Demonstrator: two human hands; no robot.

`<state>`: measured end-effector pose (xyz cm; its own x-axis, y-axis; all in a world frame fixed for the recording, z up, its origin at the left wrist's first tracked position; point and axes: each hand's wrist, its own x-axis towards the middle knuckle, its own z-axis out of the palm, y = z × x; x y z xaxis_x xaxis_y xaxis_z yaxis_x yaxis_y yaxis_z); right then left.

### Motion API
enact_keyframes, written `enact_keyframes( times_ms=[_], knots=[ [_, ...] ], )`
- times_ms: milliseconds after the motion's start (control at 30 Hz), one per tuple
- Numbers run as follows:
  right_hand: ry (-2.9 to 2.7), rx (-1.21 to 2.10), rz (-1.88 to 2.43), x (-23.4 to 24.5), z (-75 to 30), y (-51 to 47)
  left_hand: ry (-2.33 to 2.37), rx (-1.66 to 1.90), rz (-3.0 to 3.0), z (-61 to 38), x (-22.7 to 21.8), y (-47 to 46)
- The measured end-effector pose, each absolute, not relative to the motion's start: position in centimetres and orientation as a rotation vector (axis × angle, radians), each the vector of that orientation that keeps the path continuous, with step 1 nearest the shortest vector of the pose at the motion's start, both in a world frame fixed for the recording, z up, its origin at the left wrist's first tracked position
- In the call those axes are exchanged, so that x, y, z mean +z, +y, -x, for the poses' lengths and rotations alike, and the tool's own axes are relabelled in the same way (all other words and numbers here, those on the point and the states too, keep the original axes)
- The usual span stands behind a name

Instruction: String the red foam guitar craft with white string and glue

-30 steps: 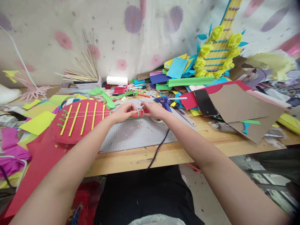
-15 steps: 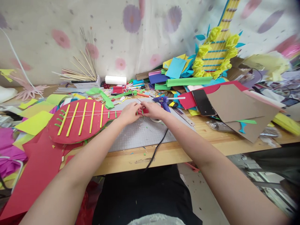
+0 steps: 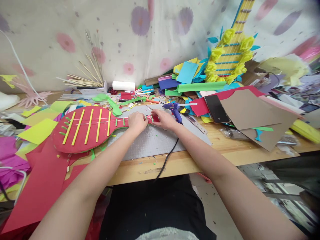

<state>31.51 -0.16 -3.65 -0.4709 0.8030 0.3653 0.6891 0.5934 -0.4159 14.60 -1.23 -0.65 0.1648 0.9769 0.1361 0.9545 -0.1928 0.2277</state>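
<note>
A red paper-craft guitar (image 3: 80, 136) lies across the left of the desk, with yellow strips on its body and thin white strings running along it to the neck. Closed round the neck is my left hand (image 3: 137, 122). My right hand (image 3: 163, 119) pinches at the far end of the neck, beside small green pegs (image 3: 149, 117) where loose white string ends dangle. The fingertips partly hide what they press there. Beneath both hands is a grey cutting mat (image 3: 140, 146). Just behind my right hand rests a purple glue gun (image 3: 175, 110) with a white glue stick.
A black phone (image 3: 217, 109) and brown cardboard (image 3: 252, 110) lie to the right. A finished yellow guitar (image 3: 228, 61) leans against the curtain at the back. Red paper (image 3: 37, 186) hangs over the desk's front left. A black cable (image 3: 167, 160) crosses the front edge.
My left hand has moved slightly left and apart from my right hand, uncovering the green pegs between them. The guitar body has shifted a little to the right.
</note>
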Motion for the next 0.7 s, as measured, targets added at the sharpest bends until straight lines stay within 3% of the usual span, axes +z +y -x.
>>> enact_keyframes(
  times_ms=[433,600,700],
  knots=[
    [-2.236,0.254,1.161,-4.8,-31.5,0.0,1.458,0.609,-1.691,-12.4,0.9,-0.8],
    [-2.213,0.278,1.137,-4.8,-31.5,-0.2,1.628,0.472,-1.819,-11.8,1.7,-0.8],
    [-2.182,0.284,1.126,-4.6,-31.5,-0.4,1.580,0.155,-1.917,-11.3,2.6,-0.7]
  ],
)
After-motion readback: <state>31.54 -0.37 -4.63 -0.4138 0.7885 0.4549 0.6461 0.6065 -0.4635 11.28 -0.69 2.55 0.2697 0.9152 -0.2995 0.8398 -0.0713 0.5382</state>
